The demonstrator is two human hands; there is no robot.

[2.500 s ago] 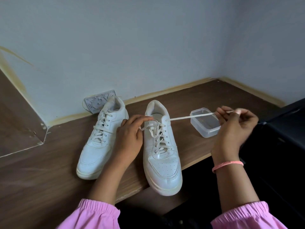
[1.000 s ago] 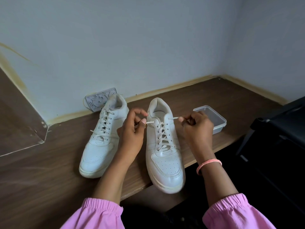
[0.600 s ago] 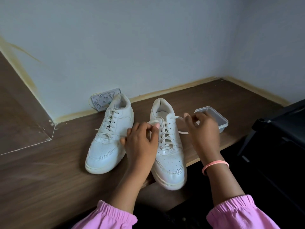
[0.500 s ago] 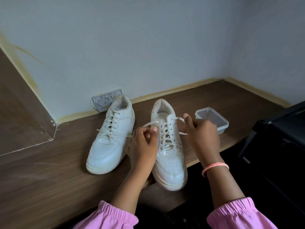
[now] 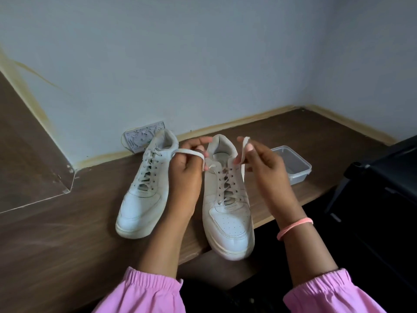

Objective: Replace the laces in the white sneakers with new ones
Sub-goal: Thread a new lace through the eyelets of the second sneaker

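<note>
Two white sneakers stand side by side on the brown wooden table, toes toward me. The left sneaker is laced. The right sneaker is laced too, and its toe juts past the table's front edge. My left hand grips one free end of the white lace above the right sneaker's collar, with the lace looped round my fingers. My right hand pinches the other lace end, held upright beside the collar.
A clear plastic container sits on the table just right of my right hand. A grey patterned card leans at the wall behind the left sneaker. A black chair stands at the right. Walls close off the back and right.
Both hands have risen from the right sneaker's eyelets to above its collar, lifting the two lace ends. Earlier my right hand had pulled one end far out to the right.
</note>
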